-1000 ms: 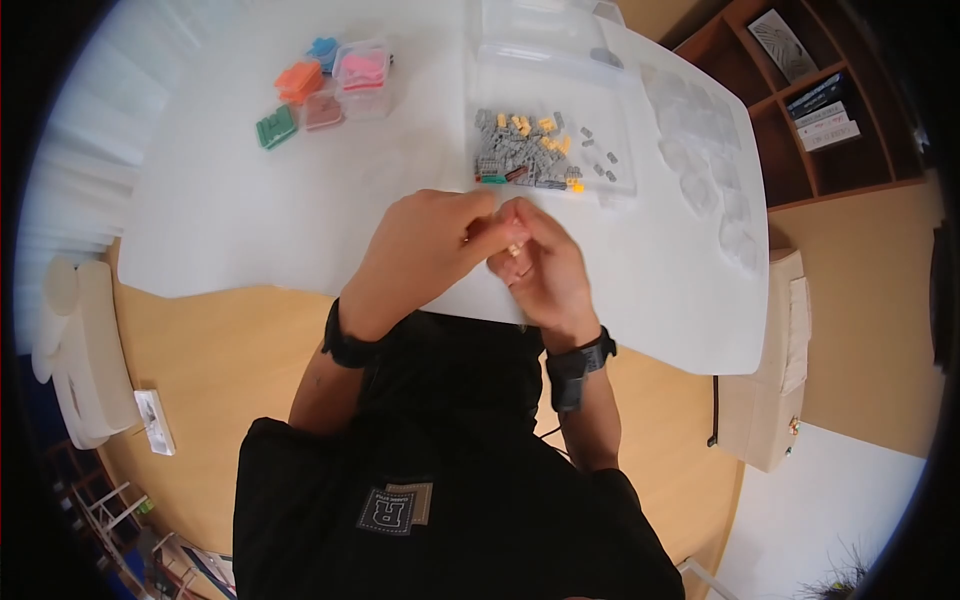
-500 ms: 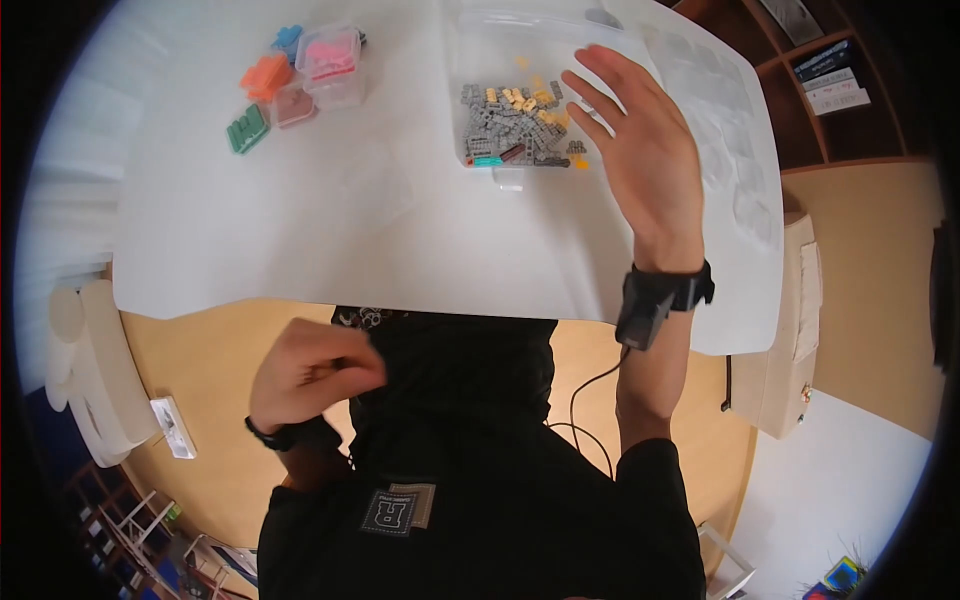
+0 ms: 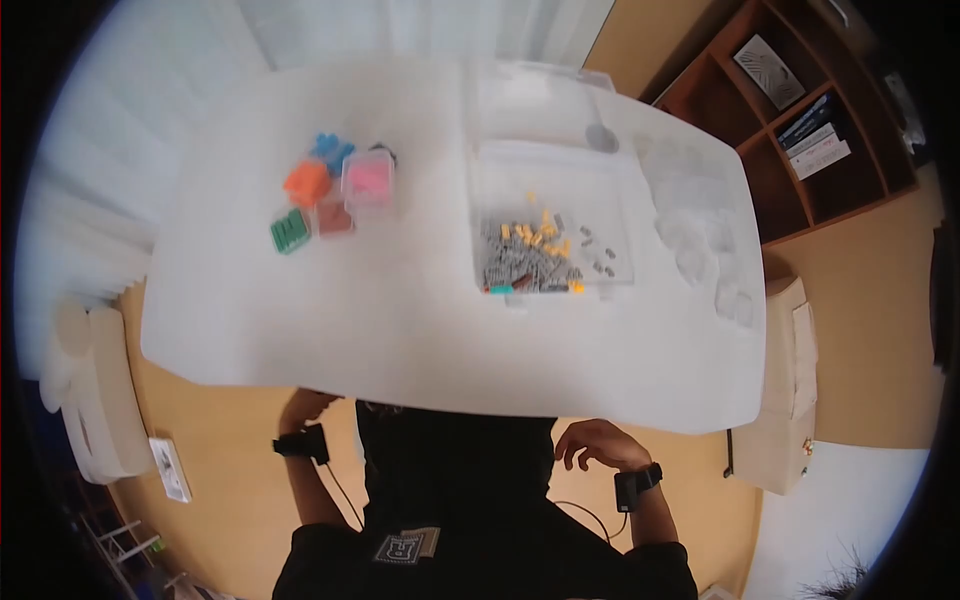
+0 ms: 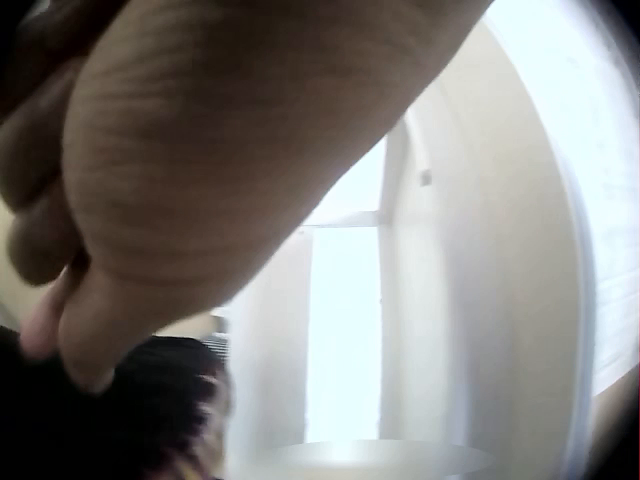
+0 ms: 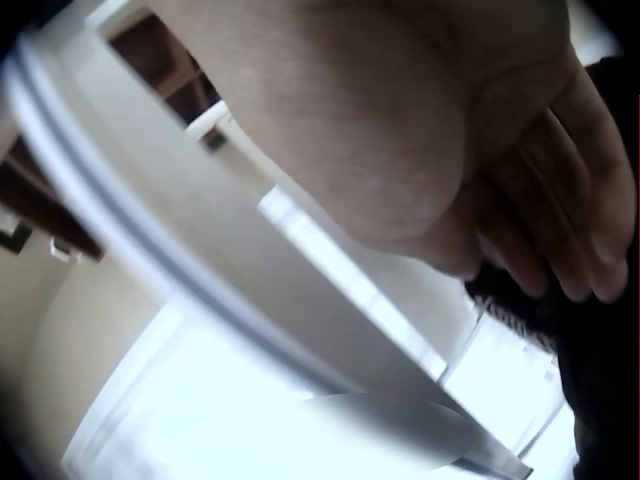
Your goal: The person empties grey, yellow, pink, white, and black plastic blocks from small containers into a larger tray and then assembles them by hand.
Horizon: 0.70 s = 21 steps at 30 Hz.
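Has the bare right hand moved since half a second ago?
Yes: the right hand has moved back from above the white table, past its near edge.

Left grip (image 3: 308,405) partly hidden by worktop (image 3: 420,340) edge; right grip (image 5: 420,135) cut off by top edge in right wrist view. Grey pieces (image 3: 512,258) blurred, too small to count. Clear containers (image 3: 695,220) hazy (outlines melt into white). Lettering on books (image 3: 818,150) illegible. Spiky plant (image 3: 845,580) cut off at bottom.
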Available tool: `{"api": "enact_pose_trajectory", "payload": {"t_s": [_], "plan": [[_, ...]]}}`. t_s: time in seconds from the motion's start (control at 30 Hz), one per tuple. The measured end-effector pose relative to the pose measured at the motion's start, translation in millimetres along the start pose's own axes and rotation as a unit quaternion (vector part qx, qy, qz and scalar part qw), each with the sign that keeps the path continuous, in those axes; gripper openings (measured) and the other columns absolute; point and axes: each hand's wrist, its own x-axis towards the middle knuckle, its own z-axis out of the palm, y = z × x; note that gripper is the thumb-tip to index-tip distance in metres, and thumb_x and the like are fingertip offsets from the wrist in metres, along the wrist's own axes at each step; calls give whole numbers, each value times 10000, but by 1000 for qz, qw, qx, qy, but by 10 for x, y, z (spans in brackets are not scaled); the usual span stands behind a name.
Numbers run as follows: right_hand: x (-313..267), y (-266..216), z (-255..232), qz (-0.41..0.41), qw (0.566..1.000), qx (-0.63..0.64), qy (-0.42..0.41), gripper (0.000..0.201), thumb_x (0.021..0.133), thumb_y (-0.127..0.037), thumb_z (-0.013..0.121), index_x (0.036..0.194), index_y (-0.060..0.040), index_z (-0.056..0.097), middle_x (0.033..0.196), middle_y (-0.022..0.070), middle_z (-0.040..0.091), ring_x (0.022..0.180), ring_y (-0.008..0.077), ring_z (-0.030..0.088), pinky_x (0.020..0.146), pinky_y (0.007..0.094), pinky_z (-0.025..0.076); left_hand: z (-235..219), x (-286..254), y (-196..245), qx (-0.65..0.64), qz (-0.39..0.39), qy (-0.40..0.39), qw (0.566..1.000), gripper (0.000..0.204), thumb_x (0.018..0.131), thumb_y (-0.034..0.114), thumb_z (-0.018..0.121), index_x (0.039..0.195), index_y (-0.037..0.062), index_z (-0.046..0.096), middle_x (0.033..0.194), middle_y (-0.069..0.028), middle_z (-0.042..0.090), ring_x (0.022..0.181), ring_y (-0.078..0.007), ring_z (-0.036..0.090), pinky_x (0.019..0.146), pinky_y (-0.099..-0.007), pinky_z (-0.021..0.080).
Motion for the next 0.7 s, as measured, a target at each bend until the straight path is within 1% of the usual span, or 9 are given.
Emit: {"api": "enact_pose_trajectory", "payload": {"t_s": [0.03,0.1,0.13,0.2,0.23,0.33,0.4,0.5,0.7], "plan": [[84,130,-98,34,992,90,77,229,920,-195,512,999,-2,606,949,133,644,786,207,633,599,266,492,70,-27,243,18,-82,10,996,127,889,193,568,864,86,632,532,29,485,410,-60,389,360,-230,276],[200,383,-214,10,985,117,123,245,922,-226,522,1012,-12,600,944,130,644,790,206,631,608,264,491,108,507,-502,-89,-137,-72,984,125,911,174,534,844,78,577,556,-5,497,452,-90,433,385,-245,297],[263,418,-260,-1,976,144,166,263,925,-258,532,1024,-22,594,939,127,644,794,205,630,617,262,489,177,272,-216,-215,-75,-39,973,220,845,198,580,666,78,533,527,2,462,414,-89,371,380,-239,284],[290,316,-148,-29,978,127,161,271,919,-268,541,1023,-25,602,926,127,647,796,203,629,625,264,487,162,281,-266,-115,67,0,991,186,812,157,616,669,53,561,555,-1,510,429,-109,432,391,-268,347],[290,213,-54,-37,983,97,150,263,912,-258,548,1018,-24,604,928,129,648,801,204,628,626,266,487,144,263,-256,-111,68,1,991,186,812,157,616,669,53,561,555,-1,510,429,-109,432,391,-268,347],[338,-55,189,-20,988,6,154,197,881,-174,578,982,-8,611,848,129,660,712,200,638,587,277,485,157,70,173,123,304,55,943,137,780,119,656,704,24,592,584,-6,550,446,-130,468,416,-288,399],[400,-50,176,-48,979,-5,196,195,884,-176,584,971,-5,613,811,120,659,664,196,633,566,277,479,156,-13,257,-37,246,31,968,177,692,62,733,841,30,644,624,-34,593,528,-152,517,474,-301,438],[604,324,-208,-68,970,-50,227,213,908,-204,562,973,-9,618,798,94,659,678,179,627,585,259,475,86,37,128,-66,160,-4,985,180,714,86,723,877,45,657,696,-49,635,607,-178,560,559,-319,479],[1019,773,-697,-60,940,-54,331,221,910,-216,559,975,-14,619,796,93,660,680,178,627,591,263,477,166,8,276,-47,99,20,994,176,734,111,709,887,43,656,712,-58,638,626,-180,568,576,-318,482]]}}
